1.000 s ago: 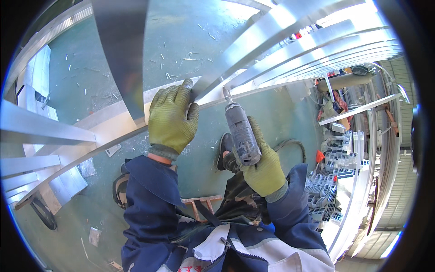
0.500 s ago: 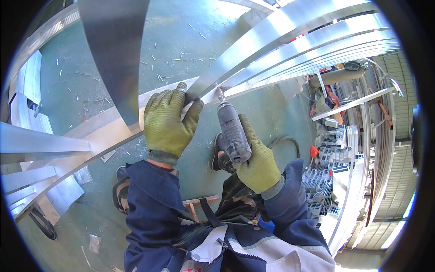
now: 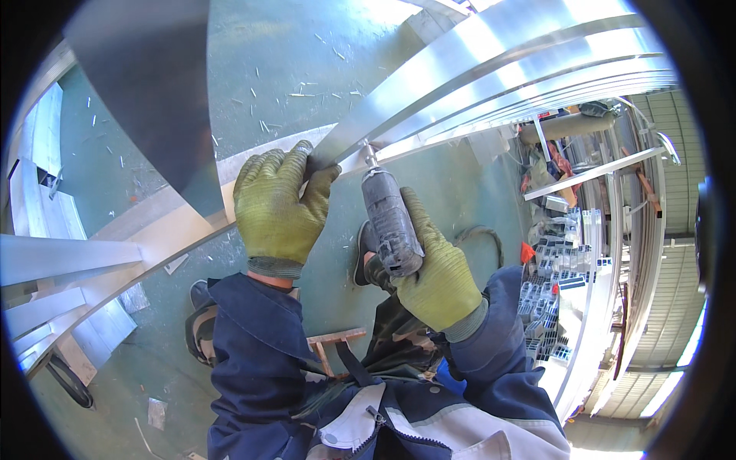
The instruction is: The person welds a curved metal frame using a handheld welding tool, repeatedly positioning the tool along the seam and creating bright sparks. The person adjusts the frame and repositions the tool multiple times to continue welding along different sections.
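In a yellow-green ribbed glove, my left hand [image 3: 280, 203] grips the near end of a silver metal bar [image 3: 399, 100] where it meets a long rail [image 3: 188, 230]. Its thumb and fingers lie on either side of that end. My right hand [image 3: 443, 284], in a matching glove, is closed round a dark grey power drill [image 3: 391, 218]. The drill's silver tip points away from me and reaches the joint of bar and rail, just right of my left hand. The exact contact there is too small to make out. Part of the drill's grip is hidden behind my right hand.
More parallel bars [image 3: 537, 77] run off to the right. A broad bar [image 3: 161, 92] rises at the left. Slivers of scrap lie on the green floor [image 3: 261, 46]. Stacked hollow profiles [image 3: 548, 307] stand at the right, near a hose [image 3: 487, 238].
The rail and bars appear slightly further left in view, as do both hands. The drill stays at the joint, with my left hand still on the bar end.
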`<state>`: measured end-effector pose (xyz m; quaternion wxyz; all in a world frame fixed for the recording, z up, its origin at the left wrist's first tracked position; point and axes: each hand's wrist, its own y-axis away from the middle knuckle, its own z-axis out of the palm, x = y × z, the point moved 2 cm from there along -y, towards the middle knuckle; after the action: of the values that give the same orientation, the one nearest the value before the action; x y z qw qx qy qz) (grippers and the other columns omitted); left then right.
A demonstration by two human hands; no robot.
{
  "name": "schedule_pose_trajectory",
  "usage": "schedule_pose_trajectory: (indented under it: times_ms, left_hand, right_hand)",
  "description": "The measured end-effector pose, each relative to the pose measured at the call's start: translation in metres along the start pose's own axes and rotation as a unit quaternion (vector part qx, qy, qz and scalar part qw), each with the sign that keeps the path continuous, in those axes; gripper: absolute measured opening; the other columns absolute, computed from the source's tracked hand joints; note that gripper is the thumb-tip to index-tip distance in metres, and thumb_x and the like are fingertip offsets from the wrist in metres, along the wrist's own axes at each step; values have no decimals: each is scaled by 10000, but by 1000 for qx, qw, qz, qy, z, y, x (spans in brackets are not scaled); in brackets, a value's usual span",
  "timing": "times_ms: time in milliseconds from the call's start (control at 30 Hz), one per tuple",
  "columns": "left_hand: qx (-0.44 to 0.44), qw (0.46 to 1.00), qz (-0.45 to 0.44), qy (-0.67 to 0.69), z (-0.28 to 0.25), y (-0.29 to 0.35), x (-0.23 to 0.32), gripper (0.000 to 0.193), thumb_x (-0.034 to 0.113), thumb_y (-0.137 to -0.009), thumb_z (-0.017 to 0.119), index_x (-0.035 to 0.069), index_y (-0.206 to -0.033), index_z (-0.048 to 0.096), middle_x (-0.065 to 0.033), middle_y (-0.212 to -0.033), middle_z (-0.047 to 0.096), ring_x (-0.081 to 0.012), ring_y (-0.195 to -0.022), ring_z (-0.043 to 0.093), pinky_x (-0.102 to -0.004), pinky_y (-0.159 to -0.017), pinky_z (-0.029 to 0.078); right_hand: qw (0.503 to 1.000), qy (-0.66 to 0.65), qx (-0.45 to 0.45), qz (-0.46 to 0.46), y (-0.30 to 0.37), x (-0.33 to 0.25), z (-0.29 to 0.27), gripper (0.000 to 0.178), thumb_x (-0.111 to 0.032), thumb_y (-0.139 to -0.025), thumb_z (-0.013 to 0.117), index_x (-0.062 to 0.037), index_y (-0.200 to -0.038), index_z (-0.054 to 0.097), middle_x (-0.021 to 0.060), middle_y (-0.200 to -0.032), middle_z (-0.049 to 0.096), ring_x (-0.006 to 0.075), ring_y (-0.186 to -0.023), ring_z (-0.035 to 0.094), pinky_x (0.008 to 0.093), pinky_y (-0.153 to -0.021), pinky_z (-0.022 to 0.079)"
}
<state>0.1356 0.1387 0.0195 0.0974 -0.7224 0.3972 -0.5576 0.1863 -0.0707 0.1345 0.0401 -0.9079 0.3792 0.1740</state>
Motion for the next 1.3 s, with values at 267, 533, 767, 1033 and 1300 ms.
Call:
schedule_pose_trajectory:
  times_ms: [267, 533, 767, 1033, 1300]
  left_hand:
    - [3, 1000, 5, -11, 2, -1, 1, 312, 261, -898, 864, 14, -1084, 823, -124, -884, 739, -361, -856, 686, -488, -815, 542]
    - [-20, 999, 2, -26, 4, 0, -4, 308, 280, -902, 850, 21, -1066, 838, -140, -877, 723, -366, -851, 683, -496, -811, 539]
    - [-18, 1000, 4, -23, 0, -5, 3, 258, 203, -885, 891, -28, -965, 808, -154, -887, 752, -374, -850, 711, -472, -780, 551]
    - [-20, 999, 7, -36, -1, -5, 3, 290, 239, -892, 896, -25, -974, 809, -166, -894, 754, -382, -851, 708, -471, -788, 556]
    - [-16, 999, 12, -37, -1, -5, 1, 323, 265, -902, 897, -34, -990, 812, -168, -890, 750, -380, -854, 707, -473, -789, 557]
  right_hand:
    - [1000, 9, -8, 15, 0, -3, 0, 858, -221, -955, 730, -93, -1734, 396, 275, -1355, 738, 465, -1013, 796, 516, -851, 645]
    - [999, 2, -32, 17, 0, -9, -6, 887, -139, -942, 689, -82, -1753, 335, 330, -1399, 690, 531, -1079, 752, 567, -912, 622]
    - [1000, -4, -29, 10, 5, -6, -4, 893, -115, -929, 678, -77, -1752, 332, 343, -1409, 676, 545, -1081, 743, 580, -915, 622]
    - [998, -5, -44, 52, 9, -12, -9, 911, -14, -906, 671, -84, -1756, 350, 320, -1393, 715, 487, -1216, 756, 446, -1009, 619]
    - [997, -31, -45, 52, 14, -10, -9, 935, 26, -881, 687, -86, -1752, 367, 318, -1421, 707, 473, -1271, 741, 422, -1041, 606]
